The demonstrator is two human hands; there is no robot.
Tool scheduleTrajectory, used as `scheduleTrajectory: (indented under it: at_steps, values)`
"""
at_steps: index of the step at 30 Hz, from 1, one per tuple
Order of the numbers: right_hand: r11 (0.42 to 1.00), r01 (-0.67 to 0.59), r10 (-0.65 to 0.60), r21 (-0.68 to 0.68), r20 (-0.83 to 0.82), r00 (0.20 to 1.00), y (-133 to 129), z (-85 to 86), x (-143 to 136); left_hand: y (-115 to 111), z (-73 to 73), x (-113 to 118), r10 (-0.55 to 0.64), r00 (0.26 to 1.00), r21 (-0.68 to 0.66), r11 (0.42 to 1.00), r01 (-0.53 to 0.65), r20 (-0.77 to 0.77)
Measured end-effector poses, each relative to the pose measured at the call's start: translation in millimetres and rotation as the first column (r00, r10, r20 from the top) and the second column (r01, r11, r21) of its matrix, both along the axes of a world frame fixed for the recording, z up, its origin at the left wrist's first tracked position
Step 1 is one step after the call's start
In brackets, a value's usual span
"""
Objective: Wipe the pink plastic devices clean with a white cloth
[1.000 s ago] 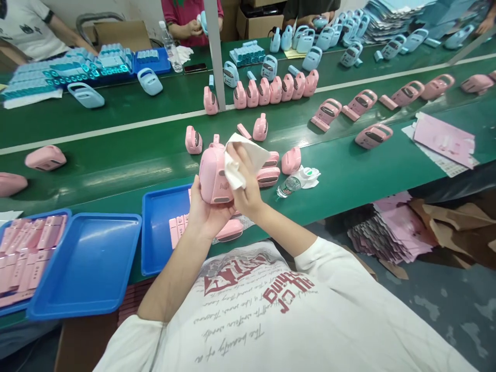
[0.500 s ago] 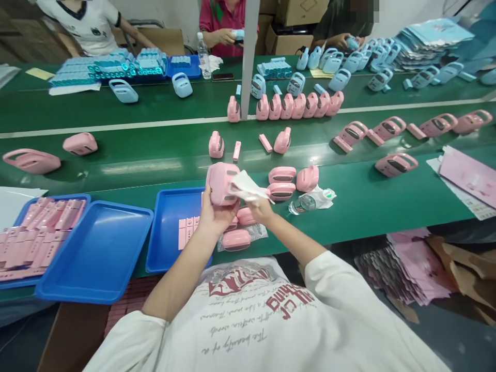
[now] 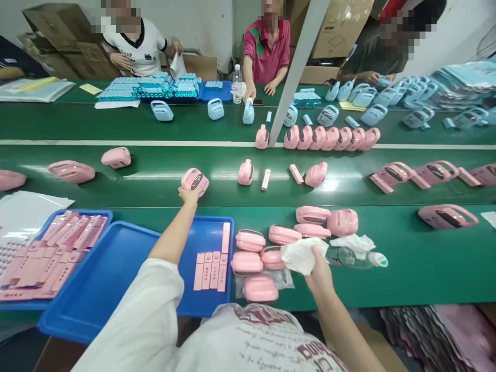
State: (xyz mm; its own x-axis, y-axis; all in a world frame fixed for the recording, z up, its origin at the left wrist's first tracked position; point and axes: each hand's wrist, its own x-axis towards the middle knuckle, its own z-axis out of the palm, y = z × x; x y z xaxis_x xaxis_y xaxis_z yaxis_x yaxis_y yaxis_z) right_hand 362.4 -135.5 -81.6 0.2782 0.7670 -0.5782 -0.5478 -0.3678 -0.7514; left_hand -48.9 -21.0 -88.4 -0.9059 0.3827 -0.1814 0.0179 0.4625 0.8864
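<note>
My left hand [image 3: 188, 195] is stretched out over the green belt, its fingers closed on a pink device [image 3: 195, 181] with a dark oval panel. White cloth [image 3: 303, 255] hangs from my right hand [image 3: 320, 268], which grips its right edge above the near table. Just left of and behind the cloth lie several pink devices [image 3: 248, 262], some on a clear plastic bag. A blue tray [image 3: 186, 305] between my arms holds several pink bars [image 3: 206, 270]. On the belt to the right of my left hand stand another pink device [image 3: 245, 172] and a pink bar [image 3: 265, 179].
A plastic bottle [image 3: 358, 257] lies right of my right hand. At the left are an empty blue tray [image 3: 104, 268] and one heaped with pink bars [image 3: 46, 258]. A metal post [image 3: 298, 72] rises beyond the belt. People sit across, behind blue devices [image 3: 216, 108].
My left hand has moved forward and left, from in front of my chest to over the belt, with a pink device. My right hand and the cloth have come away from the device, lower and to the right.
</note>
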Motion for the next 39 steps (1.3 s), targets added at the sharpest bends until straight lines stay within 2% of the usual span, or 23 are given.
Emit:
scheduleTrajectory:
  at_steps: [2, 5, 8, 10, 13, 15, 16, 18, 20, 21, 23, 26, 28, 30, 33, 35, 37, 38, 39]
  values:
    - [1.0, 0.018, -0.018, -0.006, 0.014, 1.0, 1, -2.7, 4, 27, -9.9, -23, 0.08, 0.996, -0.027, 0.996, -0.081, -0.051]
    - [1.0, 0.017, -0.017, 0.001, 0.06, 0.998, 4, -6.8, 10, 54, -23.4, -42, 0.144, 0.984, -0.013, 0.989, -0.147, -0.107]
    - [0.999, 0.043, -0.042, -0.019, 0.077, 0.996, 7, -9.3, 11, 65, -32.2, -48, 0.137, 0.98, -0.014, 0.99, -0.14, -0.145]
    - [0.996, 0.072, -0.068, -0.051, 0.071, 0.995, 8, -8.7, 8, 61, -33.5, -48, 0.099, 0.984, -0.041, 0.993, -0.106, -0.149]
    - [0.995, 0.074, -0.069, -0.065, 0.08, 0.994, 9, -5.4, -1, 32, -30.0, -35, -0.022, 0.987, -0.101, 0.995, 0.006, -0.157]
    - [0.997, 0.05, -0.045, -0.052, 0.093, 0.995, 7, -3.0, -6, -6, -27.0, -13, -0.183, 0.972, -0.136, 0.977, 0.163, -0.149]
    - [0.998, 0.042, -0.037, -0.049, 0.091, 0.995, 6, -2.1, -7, -29, -26.4, 4, -0.294, 0.948, -0.149, 0.95, 0.275, -0.123]
    - [0.998, 0.044, -0.04, -0.052, 0.073, 0.997, 4, -0.9, -9, -78, -28.1, 42, -0.495, 0.869, -0.181, 0.857, 0.482, -0.028]
    - [0.997, 0.043, -0.04, -0.063, 0.049, 0.998, 2, -0.4, -9, -119, -33.8, 81, -0.609, 0.792, -0.207, 0.77, 0.603, 0.045]
    - [0.997, 0.033, -0.031, -0.068, 0.034, 0.999, 1, -0.2, -9, -133, -37.4, 98, -0.63, 0.774, -0.22, 0.748, 0.626, 0.061]
    - [0.997, 0.002, -0.003, -0.072, -0.003, 1.0, -2, 0.9, -10, -146, -44.1, 120, -0.635, 0.768, -0.246, 0.734, 0.633, 0.084]
    - [0.996, -0.055, 0.048, -0.068, -0.098, 0.994, -7, 4.1, -11, -136, -45.9, 127, -0.591, 0.798, -0.253, 0.759, 0.6, 0.122]
    - [0.991, -0.117, 0.104, -0.061, -0.176, 0.979, -11, 6.8, -11, -124, -37.8, 121, -0.564, 0.81, -0.213, 0.781, 0.587, 0.163]
    - [0.987, -0.157, 0.144, -0.041, -0.225, 0.963, -16, 9.7, -10, -120, -20.9, 113, -0.554, 0.803, -0.124, 0.8, 0.587, 0.219]
    - [0.988, -0.15, 0.152, 0.024, -0.186, 0.971, -21, 17.2, -12, -137, 16.1, 116, -0.584, 0.751, 0.074, 0.802, 0.593, 0.308]
    - [0.975, -0.192, 0.202, 0.117, -0.089, 0.975, -21, 26.8, -20, -156, 41.1, 132, -0.626, 0.695, 0.202, 0.777, 0.597, 0.353]
    - [0.909, -0.318, 0.304, 0.268, 0.092, 0.948, -16, 39.9, -34, -174, 59.9, 158, -0.672, 0.631, 0.294, 0.739, 0.606, 0.388]
    - [0.835, -0.416, 0.355, 0.361, 0.224, 0.908, -14, 46.8, -42, -180, 66.1, 172, -0.694, 0.597, 0.337, 0.719, 0.608, 0.403]
    - [0.72, -0.529, 0.381, 0.45, 0.38, 0.843, -11, 53.1, -50, -184, 70.3, 186, -0.71, 0.571, 0.382, 0.704, 0.599, 0.413]
